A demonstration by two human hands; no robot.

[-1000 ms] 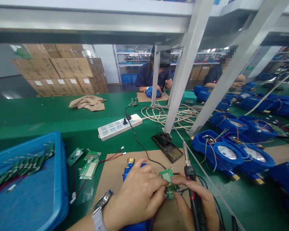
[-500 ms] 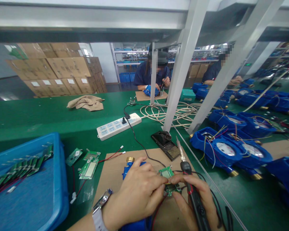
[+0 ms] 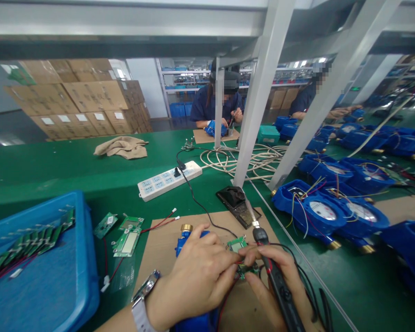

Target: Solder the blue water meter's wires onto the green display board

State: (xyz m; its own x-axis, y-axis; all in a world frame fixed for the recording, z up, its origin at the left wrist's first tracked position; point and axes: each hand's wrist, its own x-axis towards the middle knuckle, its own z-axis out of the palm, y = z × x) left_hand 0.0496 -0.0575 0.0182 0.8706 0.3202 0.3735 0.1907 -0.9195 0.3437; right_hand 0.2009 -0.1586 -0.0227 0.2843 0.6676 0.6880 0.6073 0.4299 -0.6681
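So the green board (image 3: pixel 235 244) is down at lower centre, over the cardboard (image 3: pixel 159 240), with both hands kept right on it. The fingertips of the left hand (image 3: pixel 195 276) are brought close together at the board's left edge, but whether the board or a wire is pinched there can't be told. A blue meter (image 3: pixel 184 240) is partly covered by that hand. The iron (image 3: pixel 276 279) is gripped in the right hand (image 3: pixel 287 276), its tip pointed up the frame and seen against the stand (image 3: pixel 237 203); the board is touched by that hand's fingertips too. More boards (image 3: pixel 128 240) are laid out left of centre, next to a blue tray (image 3: pixel 88 258) at lower left. More meters (image 3: pixel 323 212) are bunched at the right, and a power strip (image 3: pixel 169 180) is set around mid-frame.
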